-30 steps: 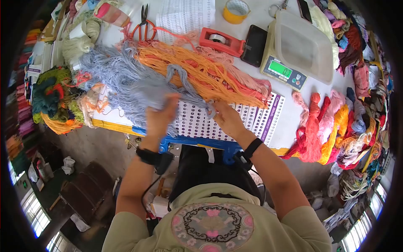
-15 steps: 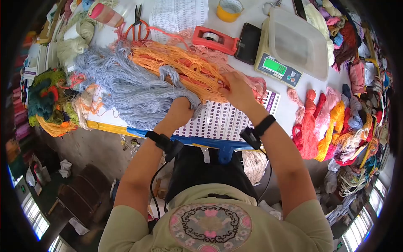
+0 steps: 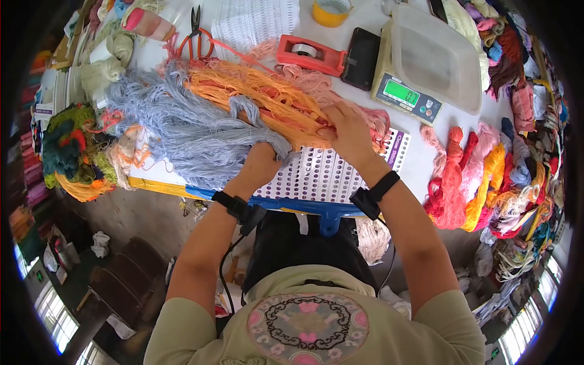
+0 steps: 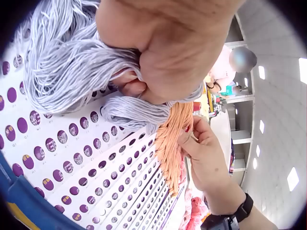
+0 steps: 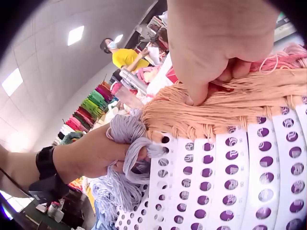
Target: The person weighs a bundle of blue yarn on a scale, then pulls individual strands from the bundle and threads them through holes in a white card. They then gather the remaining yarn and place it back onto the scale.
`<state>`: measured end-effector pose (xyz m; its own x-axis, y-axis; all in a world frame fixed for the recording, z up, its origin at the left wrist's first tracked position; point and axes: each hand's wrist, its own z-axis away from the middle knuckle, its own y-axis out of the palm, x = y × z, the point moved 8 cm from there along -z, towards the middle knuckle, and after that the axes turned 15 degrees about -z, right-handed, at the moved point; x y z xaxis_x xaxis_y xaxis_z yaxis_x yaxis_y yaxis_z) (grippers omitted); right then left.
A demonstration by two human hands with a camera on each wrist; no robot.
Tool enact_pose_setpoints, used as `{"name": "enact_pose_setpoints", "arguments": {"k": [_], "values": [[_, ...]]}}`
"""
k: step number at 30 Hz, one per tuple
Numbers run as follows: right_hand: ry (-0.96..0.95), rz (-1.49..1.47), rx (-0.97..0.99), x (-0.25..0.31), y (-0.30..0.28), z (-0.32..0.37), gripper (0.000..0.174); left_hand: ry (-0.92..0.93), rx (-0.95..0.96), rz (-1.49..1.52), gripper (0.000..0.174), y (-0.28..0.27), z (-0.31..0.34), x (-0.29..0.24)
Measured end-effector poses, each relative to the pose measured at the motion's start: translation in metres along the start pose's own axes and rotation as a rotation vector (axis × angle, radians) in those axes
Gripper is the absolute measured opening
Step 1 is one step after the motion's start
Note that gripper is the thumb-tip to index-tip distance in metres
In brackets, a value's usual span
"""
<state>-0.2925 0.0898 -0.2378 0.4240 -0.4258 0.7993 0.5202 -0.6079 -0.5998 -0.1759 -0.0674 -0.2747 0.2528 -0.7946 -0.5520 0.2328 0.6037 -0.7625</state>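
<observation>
Grey-blue yarn (image 3: 182,128) lies in a thick bundle at the left of the table, and my left hand (image 3: 261,164) grips its right end. In the left wrist view strands of the grey-blue yarn (image 4: 76,62) loop round the curled fingers. Just right of it, my right hand (image 3: 353,134) has its fingertips dug into the orange yarn (image 3: 261,91), curled round some strands. The right wrist view shows the right hand (image 5: 220,48) over the orange yarn (image 5: 192,112), fingertips partly hidden. Beneath both lies a white card with purple dots (image 3: 316,176).
Behind the yarn are scissors (image 3: 196,42), a red tape dispenser (image 3: 310,55), a black phone (image 3: 361,58) and a scale (image 3: 406,97) with a clear tray (image 3: 435,55). Coloured skeins (image 3: 450,182) hang at the right edge. A person in yellow (image 5: 127,57) stands beyond.
My left hand has come down from its blurred sweep onto the end of the grey-blue yarn. My right hand has moved right and up, from the grey-blue end onto the orange yarn.
</observation>
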Motion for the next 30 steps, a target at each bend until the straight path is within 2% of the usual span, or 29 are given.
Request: {"name": "enact_pose_setpoints", "arguments": {"k": [3,6,9,13,15,19,21,22,24,28,30], "values": [[0.0,0.143,0.058,0.008,-0.004,-0.003,0.044,0.013,-0.004,-0.033,0.021,0.014,-0.002,0.015],[-0.054,0.038,0.045,0.007,-0.001,-0.001,0.045,-0.054,0.059,-0.059,0.02,0.021,-0.005,0.024],[-0.028,0.008,0.069,-0.003,0.005,0.0,0.044,-0.028,0.033,-0.013,0.021,0.015,-0.007,0.018],[-0.019,0.14,0.083,-0.005,0.015,-0.004,0.042,-0.019,0.054,-0.075,0.02,0.016,-0.009,0.011],[-0.036,0.152,0.075,-0.007,0.017,-0.004,0.039,-0.057,-0.06,-0.099,0.02,0.009,-0.007,0.005],[-0.088,0.195,0.045,0.011,0.006,-0.002,0.036,-0.058,0.073,-0.176,0.021,0.023,-0.011,0.009],[0.024,0.239,0.202,0.01,0.011,-0.005,0.035,-0.115,0.097,-0.262,0.021,0.021,-0.013,0.01],[0.024,0.239,0.201,0.012,0.011,-0.008,0.035,-0.115,0.096,-0.263,0.021,0.022,-0.014,0.011],[0.126,0.233,0.326,0.005,0.018,-0.011,0.036,-0.094,0.081,-0.271,0.02,0.023,-0.016,0.012],[0.121,0.129,0.299,-0.012,0.02,-0.009,0.033,-0.092,0.079,-0.295,0.019,0.025,-0.016,0.007],[0.005,0.095,0.191,-0.01,0.02,-0.009,0.033,-0.119,0.08,-0.355,0.018,0.028,-0.016,0.007]]}}
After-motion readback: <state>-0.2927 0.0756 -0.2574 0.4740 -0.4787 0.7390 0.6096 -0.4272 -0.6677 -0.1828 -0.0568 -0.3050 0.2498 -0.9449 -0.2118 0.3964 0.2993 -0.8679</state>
